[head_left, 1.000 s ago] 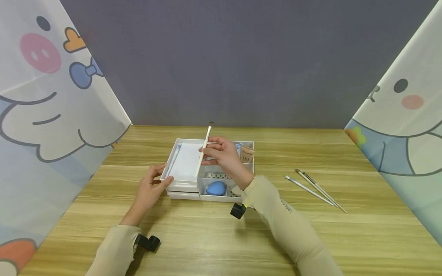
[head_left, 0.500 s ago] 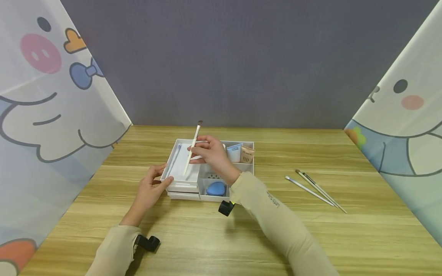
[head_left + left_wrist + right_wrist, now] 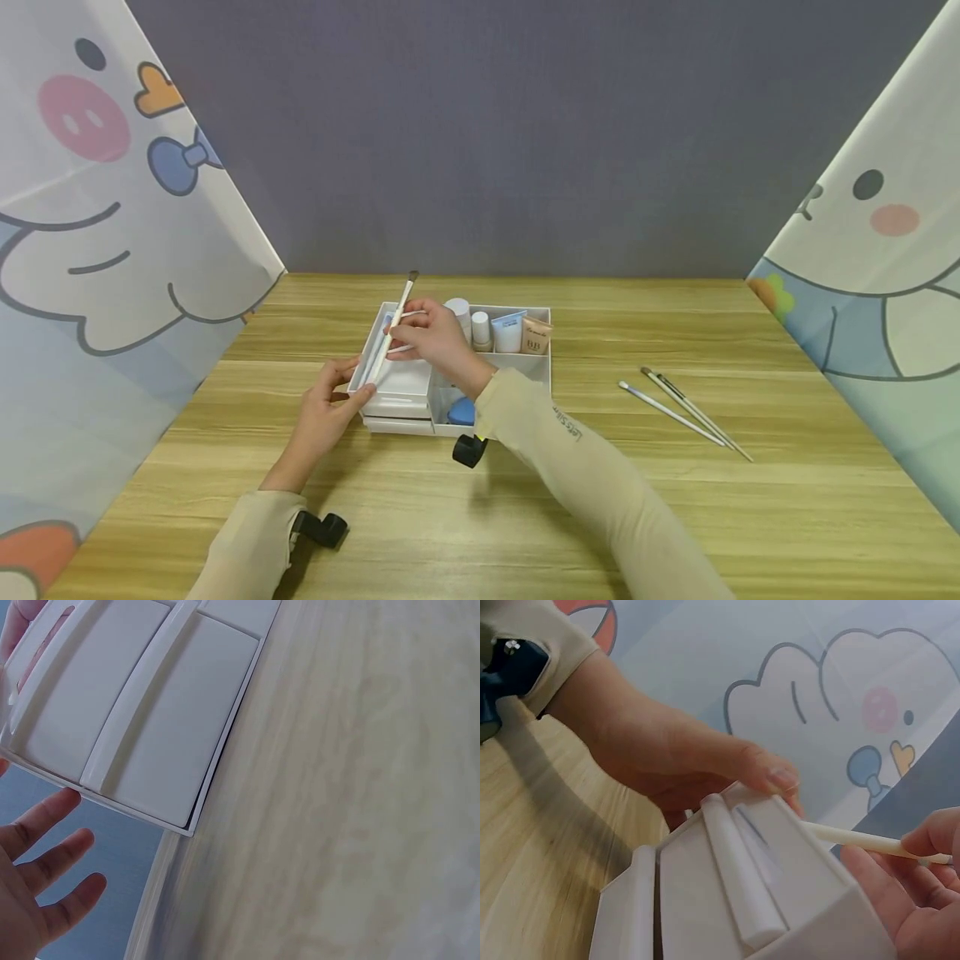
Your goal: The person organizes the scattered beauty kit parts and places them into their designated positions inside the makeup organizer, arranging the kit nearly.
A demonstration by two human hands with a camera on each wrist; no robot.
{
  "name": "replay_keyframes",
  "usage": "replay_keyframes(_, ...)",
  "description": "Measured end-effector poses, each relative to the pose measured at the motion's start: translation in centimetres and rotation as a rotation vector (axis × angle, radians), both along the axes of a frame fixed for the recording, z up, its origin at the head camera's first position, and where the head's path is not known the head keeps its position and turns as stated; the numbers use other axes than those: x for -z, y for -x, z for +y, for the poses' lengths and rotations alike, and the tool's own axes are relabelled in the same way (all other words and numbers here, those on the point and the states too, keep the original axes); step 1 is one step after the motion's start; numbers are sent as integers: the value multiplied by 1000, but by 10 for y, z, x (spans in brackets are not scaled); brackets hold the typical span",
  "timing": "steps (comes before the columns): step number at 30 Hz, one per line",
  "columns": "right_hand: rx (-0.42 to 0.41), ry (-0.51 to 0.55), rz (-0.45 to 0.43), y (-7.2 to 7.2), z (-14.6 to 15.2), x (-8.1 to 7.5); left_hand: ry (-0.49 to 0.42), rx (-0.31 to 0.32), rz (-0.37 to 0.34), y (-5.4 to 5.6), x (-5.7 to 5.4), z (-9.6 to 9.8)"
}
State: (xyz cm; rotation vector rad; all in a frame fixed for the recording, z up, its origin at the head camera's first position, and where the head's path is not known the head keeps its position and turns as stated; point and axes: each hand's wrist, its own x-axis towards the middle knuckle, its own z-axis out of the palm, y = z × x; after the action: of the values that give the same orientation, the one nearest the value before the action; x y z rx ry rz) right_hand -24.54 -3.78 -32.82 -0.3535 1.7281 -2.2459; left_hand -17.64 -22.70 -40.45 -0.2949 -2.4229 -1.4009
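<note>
My right hand (image 3: pixel 435 337) pinches a makeup brush (image 3: pixel 407 292) with a white handle and dark bristles. The brush slants over the top tray of a white cosmetics organizer (image 3: pixel 399 401), bristles toward the back and handle end near the tray's front left corner. Another pale brush (image 3: pixel 377 340) lies along the tray's left wall, partly covered in view. At that corner my left hand (image 3: pixel 330 404) steadies the organizer, thumb at the front and fingers along the side. The left wrist view shows its fingers (image 3: pixel 75 847) extended and spread beside the drawer fronts.
Bottles (image 3: pixel 481 329) and tubes (image 3: pixel 536 335) stand in the organizer's back compartments. A blue makeup sponge (image 3: pixel 460 412) sits in front, half hidden by the right wrist. Several brushes (image 3: pixel 675 412) lie on the wooden table (image 3: pixel 600 500) to the right. A grey panel (image 3: pixel 510 142) rises behind.
The right hand has carried the brush leftward from the organizer's middle to the tray's left side, uncovering the bottles. The left hand stays at the front left corner.
</note>
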Motion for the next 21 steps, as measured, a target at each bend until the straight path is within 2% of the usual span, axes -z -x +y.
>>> replay_keyframes(12, -53, -126, -21, 3, -6, -3, -22, -7, 1, -1, -3, 2)
replay_keyframes(21, -124, -221, -143, 12, -10, -9, -7, -14, 11, 0, -1, 2)
